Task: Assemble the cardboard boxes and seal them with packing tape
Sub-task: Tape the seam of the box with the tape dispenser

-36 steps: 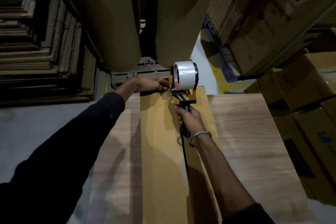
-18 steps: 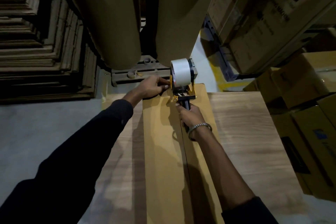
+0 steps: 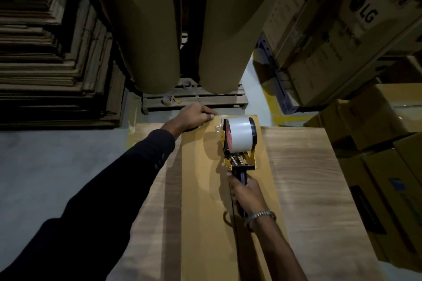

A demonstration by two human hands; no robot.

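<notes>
Box (image 3: 205,201) at 6 o'clock: matt yellow-brown cardboard, smooth. Table (image 3: 303,178) under it: pale wood-grain, faint sheen (laminate or real wood, can't tell). Tape gun (image 3: 238,155) at centre: yellow painted metal frame, black plastic handle. Tape roll (image 3: 239,136) on it: glossy white plastic film; a clear shiny strip runs off it to the box's far edge. Bracelet (image 3: 260,215) at 5 o'clock: shiny metal links. Sleeve (image 3: 102,201) at 8 o'clock: dark matt cloth. Big rolls (image 3: 146,29) at 12 o'clock: matt brown paper. Pallet (image 3: 196,98) beneath: rough bare wood. Stacked sheets (image 3: 52,75) at 10 o'clock: corrugated cardboard, raw edges. Cartons (image 3: 342,29) at 2 o'clock: printed matt cardboard. Floor (image 3: 57,166) at 9 o'clock: smooth grey concrete.
</notes>
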